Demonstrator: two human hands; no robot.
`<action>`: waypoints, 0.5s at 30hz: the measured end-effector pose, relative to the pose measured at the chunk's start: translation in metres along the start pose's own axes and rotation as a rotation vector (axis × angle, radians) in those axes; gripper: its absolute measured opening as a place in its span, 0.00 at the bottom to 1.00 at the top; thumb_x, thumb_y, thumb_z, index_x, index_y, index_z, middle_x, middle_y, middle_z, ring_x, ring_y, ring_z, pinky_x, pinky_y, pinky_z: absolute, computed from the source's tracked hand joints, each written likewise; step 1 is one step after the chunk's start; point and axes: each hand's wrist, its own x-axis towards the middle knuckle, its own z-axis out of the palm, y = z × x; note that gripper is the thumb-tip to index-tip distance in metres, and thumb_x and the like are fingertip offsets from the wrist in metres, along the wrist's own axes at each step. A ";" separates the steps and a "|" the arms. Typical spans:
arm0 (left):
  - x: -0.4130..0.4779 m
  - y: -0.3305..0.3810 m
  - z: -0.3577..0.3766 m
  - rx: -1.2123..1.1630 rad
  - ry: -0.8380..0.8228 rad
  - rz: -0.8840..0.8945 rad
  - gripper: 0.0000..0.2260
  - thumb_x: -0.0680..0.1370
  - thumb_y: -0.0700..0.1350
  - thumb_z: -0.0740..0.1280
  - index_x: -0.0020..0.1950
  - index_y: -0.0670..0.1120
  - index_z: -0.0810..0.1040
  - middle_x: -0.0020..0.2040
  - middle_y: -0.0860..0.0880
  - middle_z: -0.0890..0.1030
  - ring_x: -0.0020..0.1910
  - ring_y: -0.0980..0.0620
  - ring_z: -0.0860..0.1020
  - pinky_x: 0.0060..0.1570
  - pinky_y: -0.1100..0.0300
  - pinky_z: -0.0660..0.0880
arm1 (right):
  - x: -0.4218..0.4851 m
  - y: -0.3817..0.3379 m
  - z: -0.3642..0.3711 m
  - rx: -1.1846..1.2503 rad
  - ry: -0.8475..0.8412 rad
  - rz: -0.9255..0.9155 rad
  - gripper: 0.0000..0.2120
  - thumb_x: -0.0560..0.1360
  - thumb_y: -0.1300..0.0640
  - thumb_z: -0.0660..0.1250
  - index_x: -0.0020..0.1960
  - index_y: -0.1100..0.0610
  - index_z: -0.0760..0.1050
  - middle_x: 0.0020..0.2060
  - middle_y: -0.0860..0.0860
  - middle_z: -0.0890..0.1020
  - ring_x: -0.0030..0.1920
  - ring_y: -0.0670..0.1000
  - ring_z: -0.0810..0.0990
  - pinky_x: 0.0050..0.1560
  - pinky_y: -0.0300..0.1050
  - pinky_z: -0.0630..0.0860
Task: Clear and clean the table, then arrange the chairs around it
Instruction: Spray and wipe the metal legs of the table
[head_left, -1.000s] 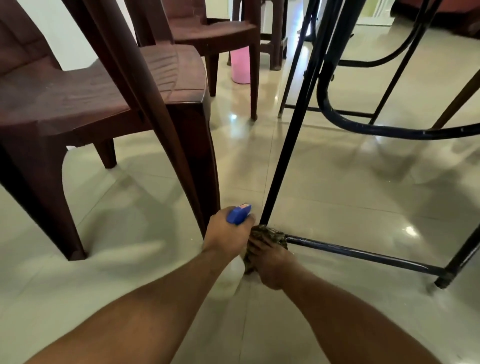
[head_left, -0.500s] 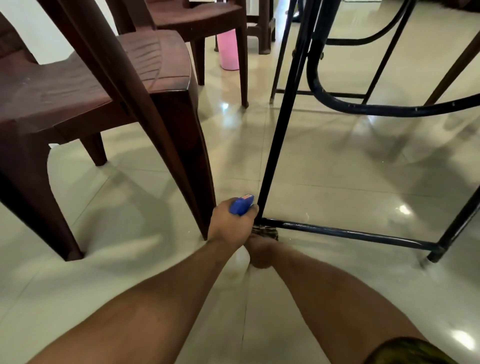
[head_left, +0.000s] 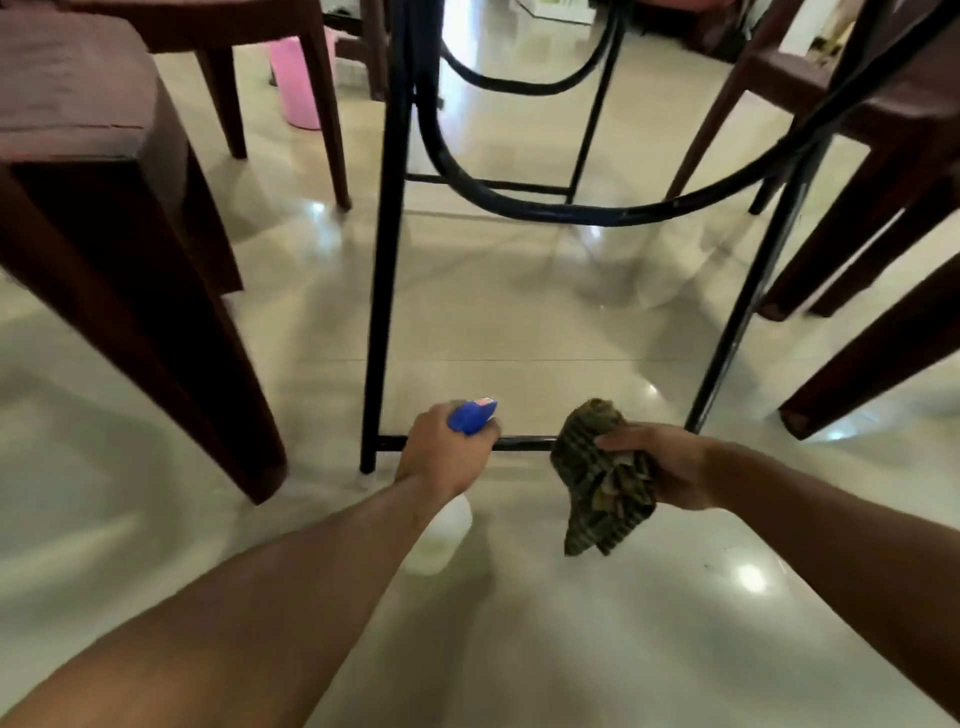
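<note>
Under table | left hand (head_left: 441, 457) grips spray bottle (head_left: 470, 418) | right hand (head_left: 675, 467) grips cloth (head_left: 602, 478)

You are looking at open glossy cream tile floor (head_left: 519, 322) inside the black metal tube frame (head_left: 382, 260) of the worktop. The low black crossbar (head_left: 524, 443) is lying just in front of your hands, blocking a flat reach at floor level. The curved black brace (head_left: 571, 213) is hanging across the gap higher up. The dark brown plastic chair (head_left: 130, 249) is crowding the frame's left leg, and more brown chair legs (head_left: 857, 260) are closing in on the right. A pink plastic bin (head_left: 298, 83) is standing far behind.
</note>
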 end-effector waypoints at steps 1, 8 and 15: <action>-0.002 0.002 0.015 0.007 -0.030 -0.001 0.12 0.74 0.50 0.74 0.36 0.48 0.76 0.29 0.55 0.71 0.30 0.51 0.68 0.36 0.58 0.69 | -0.001 0.008 -0.014 0.049 0.074 -0.032 0.20 0.71 0.56 0.73 0.61 0.61 0.75 0.54 0.62 0.84 0.54 0.63 0.83 0.53 0.55 0.80; -0.019 0.014 0.117 0.002 -0.178 -0.006 0.11 0.72 0.52 0.73 0.33 0.51 0.75 0.23 0.58 0.70 0.26 0.55 0.67 0.34 0.61 0.69 | 0.025 0.032 -0.076 0.020 0.836 -0.613 0.10 0.77 0.68 0.63 0.53 0.56 0.77 0.43 0.53 0.82 0.37 0.44 0.85 0.37 0.41 0.82; -0.021 0.016 0.154 0.185 -0.161 -0.060 0.11 0.73 0.53 0.70 0.37 0.48 0.75 0.30 0.53 0.74 0.30 0.49 0.72 0.37 0.57 0.73 | 0.108 0.107 -0.057 -1.004 0.689 -0.573 0.35 0.71 0.68 0.61 0.78 0.64 0.58 0.78 0.61 0.57 0.79 0.60 0.48 0.79 0.55 0.47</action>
